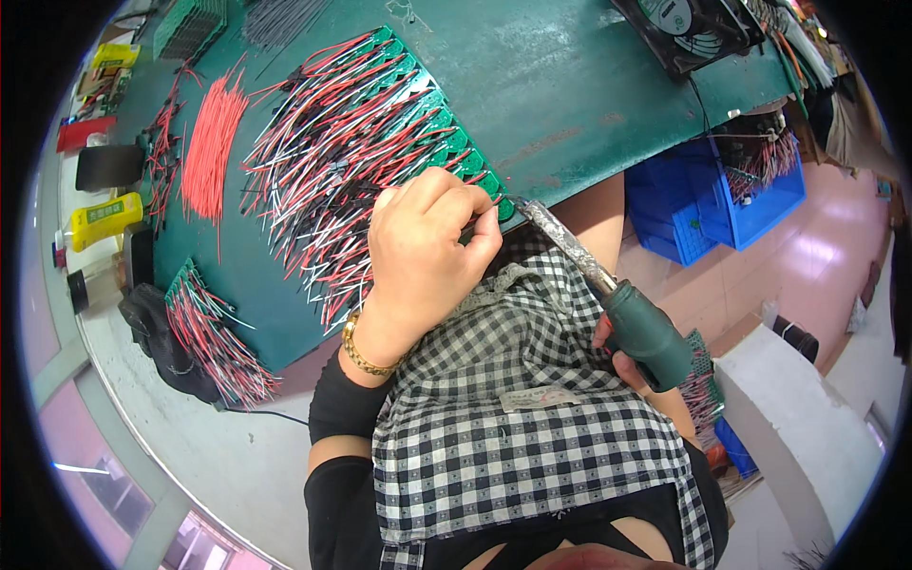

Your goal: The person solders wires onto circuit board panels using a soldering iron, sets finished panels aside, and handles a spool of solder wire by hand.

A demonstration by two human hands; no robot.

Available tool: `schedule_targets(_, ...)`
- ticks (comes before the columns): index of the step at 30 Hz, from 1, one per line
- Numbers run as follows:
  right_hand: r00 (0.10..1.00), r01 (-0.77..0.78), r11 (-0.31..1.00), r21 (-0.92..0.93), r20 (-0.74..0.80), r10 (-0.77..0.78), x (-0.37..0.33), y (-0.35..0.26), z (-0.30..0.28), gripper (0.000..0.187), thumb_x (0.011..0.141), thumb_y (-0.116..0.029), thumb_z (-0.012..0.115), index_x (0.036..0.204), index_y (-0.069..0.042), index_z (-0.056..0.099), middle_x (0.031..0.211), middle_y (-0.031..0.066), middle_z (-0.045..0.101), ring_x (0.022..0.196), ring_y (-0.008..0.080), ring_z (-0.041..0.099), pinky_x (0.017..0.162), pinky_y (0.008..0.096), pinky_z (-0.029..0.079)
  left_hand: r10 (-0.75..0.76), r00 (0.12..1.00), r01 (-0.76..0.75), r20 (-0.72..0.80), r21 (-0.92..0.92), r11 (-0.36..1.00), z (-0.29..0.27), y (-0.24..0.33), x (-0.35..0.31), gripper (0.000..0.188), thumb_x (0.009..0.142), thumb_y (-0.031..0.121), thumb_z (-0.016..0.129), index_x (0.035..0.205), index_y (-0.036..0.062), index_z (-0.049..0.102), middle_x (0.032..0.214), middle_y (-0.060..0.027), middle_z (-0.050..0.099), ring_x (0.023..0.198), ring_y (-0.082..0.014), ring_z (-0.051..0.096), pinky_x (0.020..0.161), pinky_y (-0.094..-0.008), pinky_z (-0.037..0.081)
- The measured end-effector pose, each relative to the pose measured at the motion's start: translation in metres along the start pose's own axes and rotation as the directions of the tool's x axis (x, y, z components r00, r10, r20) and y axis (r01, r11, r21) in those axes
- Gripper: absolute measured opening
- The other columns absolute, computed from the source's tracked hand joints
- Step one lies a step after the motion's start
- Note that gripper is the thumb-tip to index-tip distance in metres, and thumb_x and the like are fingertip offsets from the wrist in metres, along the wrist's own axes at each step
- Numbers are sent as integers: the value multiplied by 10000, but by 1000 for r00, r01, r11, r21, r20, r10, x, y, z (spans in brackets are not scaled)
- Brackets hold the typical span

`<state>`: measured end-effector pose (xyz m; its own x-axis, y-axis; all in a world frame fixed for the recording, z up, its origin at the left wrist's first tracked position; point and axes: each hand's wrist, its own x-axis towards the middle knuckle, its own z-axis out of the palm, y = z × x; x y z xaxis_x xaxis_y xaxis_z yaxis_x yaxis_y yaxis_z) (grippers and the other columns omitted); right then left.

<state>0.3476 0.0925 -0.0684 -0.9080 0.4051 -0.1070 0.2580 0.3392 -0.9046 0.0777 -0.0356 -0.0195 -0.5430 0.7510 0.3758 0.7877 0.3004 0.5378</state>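
Observation:
My left hand [427,237], with a gold watch band at its wrist, is closed in a pinch at the near end of a row of green circuit boards [456,142]. A short bit of red wire [498,200] shows at its fingertips. My right hand [627,369] grips the dark green handle of a soldering iron [651,337], which hides most of the fingers. The iron's tip points at the nearest board, close to my left fingertips; whether it touches is too small to tell. Many red, black and white wires [332,161] fan leftward from the boards.
A bundle of loose red wires [211,157] lies on the green tabletop [541,85]. A black fan [679,28] stands at the far right. Blue bins [750,195] sit below the table's right side. More wired boards [214,332] rest at the left edge, beside a black cloth [161,342].

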Motion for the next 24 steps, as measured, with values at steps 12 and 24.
schedule_targets(12,997,63,996,66,-53,-59,3,17,4,478,863,-459,566,780,11,592,692,69,596,598,175,564,547,272,428,10,1000,-10,-12,15,1000,1,1,-1,159,634,12,720,681,95,593,668,2,545,548,-157,518,554,-295,375)
schedule_targets(24,1000,-2,990,-141,-12,1,2,-11,-4,497,905,-475,525,1038,2,557,722,48,593,632,137,548,577,266,437,11,1000,-11,-8,12,1000,0,-1,-1,158,635,9,723,685,91,598,677,0,553,565,-159,530,566,-294,389)
